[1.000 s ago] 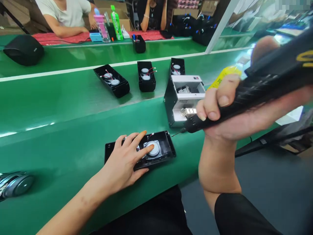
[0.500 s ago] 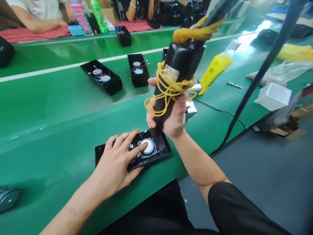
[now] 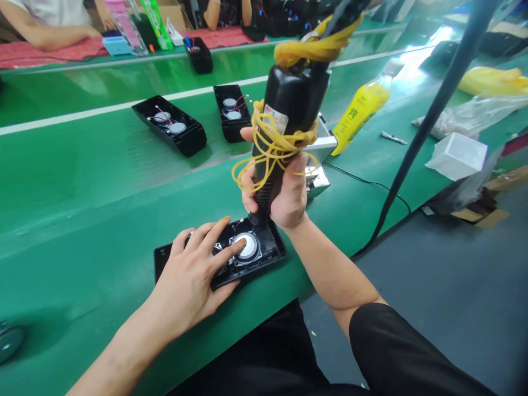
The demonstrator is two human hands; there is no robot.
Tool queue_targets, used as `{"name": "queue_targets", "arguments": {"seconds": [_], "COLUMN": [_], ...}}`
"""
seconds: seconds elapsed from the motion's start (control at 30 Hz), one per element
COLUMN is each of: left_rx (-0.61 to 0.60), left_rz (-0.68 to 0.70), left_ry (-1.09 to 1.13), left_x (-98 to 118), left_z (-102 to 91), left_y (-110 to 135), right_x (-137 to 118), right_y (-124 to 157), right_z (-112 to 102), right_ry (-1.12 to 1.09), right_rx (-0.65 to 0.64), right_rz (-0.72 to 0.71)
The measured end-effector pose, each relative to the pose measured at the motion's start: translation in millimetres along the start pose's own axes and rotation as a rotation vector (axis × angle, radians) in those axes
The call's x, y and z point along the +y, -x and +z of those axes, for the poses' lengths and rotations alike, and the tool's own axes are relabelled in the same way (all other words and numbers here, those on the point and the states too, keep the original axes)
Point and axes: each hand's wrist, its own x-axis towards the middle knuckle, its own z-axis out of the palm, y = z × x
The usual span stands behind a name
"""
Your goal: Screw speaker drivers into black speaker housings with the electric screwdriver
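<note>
My right hand (image 3: 291, 192) is wrapped round a black electric screwdriver (image 3: 284, 104), tied with yellow rubber bands. The screwdriver tilts, its lower end down at the far edge of a black speaker housing (image 3: 270, 242); the bit's tip is hard to make out. Across the housing's left part spreads my left hand (image 3: 198, 269), gripping it with the thumb along the near side and the fingers over the top. One fingertip rests on the white centre of a round speaker (image 3: 248, 248). A second speaker is mostly hidden under that hand.
Two more housings with speakers and red wires, one angled (image 3: 171, 125) and one upright (image 3: 231, 113), lie beyond. A silver device (image 3: 319, 165) and a yellow-labelled bottle (image 3: 361, 113) stand right. A dark cable (image 3: 429, 132) hangs at the right. Other people sit across the green table (image 3: 82, 203).
The view has shifted slightly, so everything sits a little further left and up. Both hands keep their places on the housing and the screwdriver.
</note>
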Motion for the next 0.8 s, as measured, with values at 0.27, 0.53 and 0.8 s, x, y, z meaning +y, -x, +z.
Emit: {"name": "queue_targets", "arguments": {"seconds": [0.27, 0.53, 0.8], "left_rx": [0.012, 0.004, 0.008], "left_rz": [0.002, -0.001, 0.001], "left_ry": [-0.004, -0.004, -0.013], "left_x": [1, 0, -1], "left_z": [-1.0, 0.2, 0.1], "left_y": [0, 0, -1], "right_x": [4, 12, 9], "right_y": [-5, -5, 0], "right_z": [-6, -10, -1], "right_ry": [-0.033, -0.067, -0.025], "right_rx": [-0.001, -0.091, -0.036], "right_rz": [0.022, -0.037, -0.021]}}
